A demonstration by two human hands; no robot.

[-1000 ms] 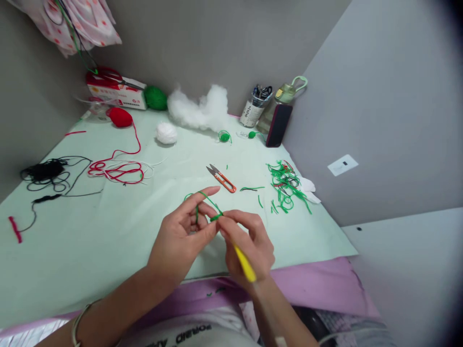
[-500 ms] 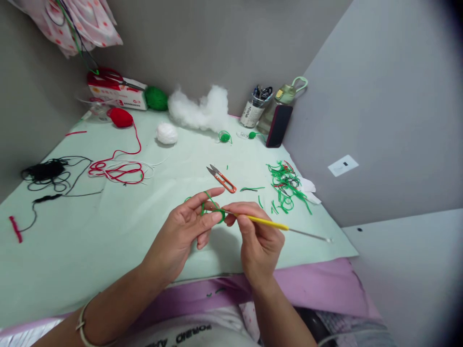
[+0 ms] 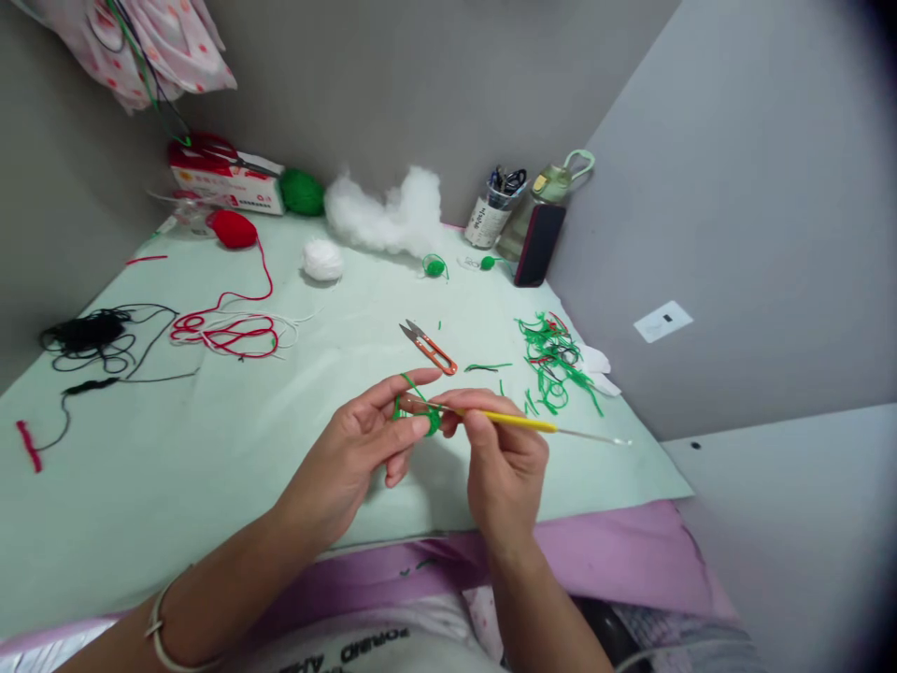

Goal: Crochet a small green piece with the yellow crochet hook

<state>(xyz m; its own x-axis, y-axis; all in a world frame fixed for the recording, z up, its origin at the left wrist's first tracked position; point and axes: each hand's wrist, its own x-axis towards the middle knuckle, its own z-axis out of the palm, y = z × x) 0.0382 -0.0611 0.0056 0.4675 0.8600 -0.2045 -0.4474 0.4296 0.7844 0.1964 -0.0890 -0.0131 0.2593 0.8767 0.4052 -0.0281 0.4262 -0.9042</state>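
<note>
My left hand (image 3: 364, 435) pinches a small green crochet piece (image 3: 433, 422) between thumb and fingers. Green yarn (image 3: 415, 388) runs from the piece up over my raised left index finger. In my right hand (image 3: 508, 463) is a crochet hook (image 3: 519, 421) with a yellow grip, held like a pencil. Its left metal end meets the green piece at my left fingertips; the exact stitch is too small to make out. The hook's other metal end points out to the right. Just beyond my hands lie orange thread snips (image 3: 438, 355), blades pointing away to the left.
Green yarn scraps (image 3: 553, 360) lie at the right. Black yarn (image 3: 88, 329), a red yarn ball (image 3: 234, 228) and a white ball (image 3: 323, 260) are on the left. White stuffing (image 3: 385, 210), a pen cup (image 3: 489, 220), a bottle (image 3: 522, 224) and a phone (image 3: 540, 245) line the back.
The hook has tipped a little flatter, its right end rising and shifting left. The green piece has turned slightly, and my left index finger has moved slightly right and down.
</note>
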